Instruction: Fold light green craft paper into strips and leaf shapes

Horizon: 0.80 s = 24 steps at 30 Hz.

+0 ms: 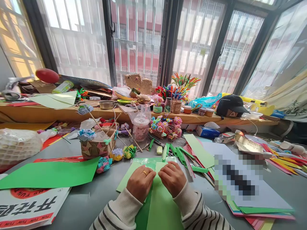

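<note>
One light-green sheet [164,207] lies between and beneath the curled left hand [140,179] and right hand [173,179]. They sit just apart, their grip unclear.

Gray tabletop [82,199], smooth, slight sheen. Wood-toned ledge [59,113] runs along its far edge, raised above it. Behind the ledge: wide bank of windows [137,41], dark frames [169,32], black handle [112,28] on one, right-hand section angling toward the camera. Pale vertical bars [128,48] across the panes. Reddish building [146,22] outside, yellow-orange surface [14,35] through the left pane. Grayish wall strip [4,68] past the tabletop's far left corner. Cream curtain [285,87] beyond the far right corner; dark shape [297,130] below it, possibly a chair, blurry. Bright daylight through the glass.
</note>
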{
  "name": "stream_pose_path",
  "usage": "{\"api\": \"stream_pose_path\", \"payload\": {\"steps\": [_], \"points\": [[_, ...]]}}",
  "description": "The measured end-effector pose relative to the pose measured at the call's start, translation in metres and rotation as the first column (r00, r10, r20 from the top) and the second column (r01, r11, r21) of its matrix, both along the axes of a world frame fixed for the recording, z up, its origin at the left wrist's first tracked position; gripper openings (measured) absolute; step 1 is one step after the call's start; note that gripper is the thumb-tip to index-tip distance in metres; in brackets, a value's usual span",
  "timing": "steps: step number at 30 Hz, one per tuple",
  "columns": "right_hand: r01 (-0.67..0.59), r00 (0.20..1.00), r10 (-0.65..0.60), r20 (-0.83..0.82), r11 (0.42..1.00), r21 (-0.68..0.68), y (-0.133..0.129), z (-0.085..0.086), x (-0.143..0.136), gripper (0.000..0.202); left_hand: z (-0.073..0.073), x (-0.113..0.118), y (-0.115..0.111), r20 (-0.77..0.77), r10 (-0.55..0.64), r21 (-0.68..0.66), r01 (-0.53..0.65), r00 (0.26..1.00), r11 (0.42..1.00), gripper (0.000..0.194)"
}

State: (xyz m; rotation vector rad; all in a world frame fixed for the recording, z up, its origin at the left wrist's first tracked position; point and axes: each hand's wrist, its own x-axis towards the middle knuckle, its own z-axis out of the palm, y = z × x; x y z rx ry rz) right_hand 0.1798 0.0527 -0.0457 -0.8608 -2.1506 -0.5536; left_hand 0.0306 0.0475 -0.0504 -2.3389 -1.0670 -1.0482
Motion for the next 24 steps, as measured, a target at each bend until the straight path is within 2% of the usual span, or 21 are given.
{"api": "stream_pose_path", "payload": {"steps": [8,18,24], "points": [[0.007,1.0,-0.007,-0.001,1.0,-0.002,-0.0013,0.0009,-0.0005,0.016,-0.003,-0.0007,-0.0007,-0.008,0.019,0.019,-0.018,1.0,1.0,0.018],[-0.002,1.0,0.002,-0.018,1.0,0.009,-0.0014,0.0013,-0.0017,0.017,0.0,-0.0001,-0.0014,-0.015,-0.009,-0.006,0.009,1.0,1.0,0.016],[0.0,1.0,0.0,-0.017,1.0,0.011,-0.0017,0.0004,-0.0007,0.017,0.0027,-0.0005,-0.0012,-0.017,-0.024,0.052,0.024,1.0,0.998,0.018]]}}
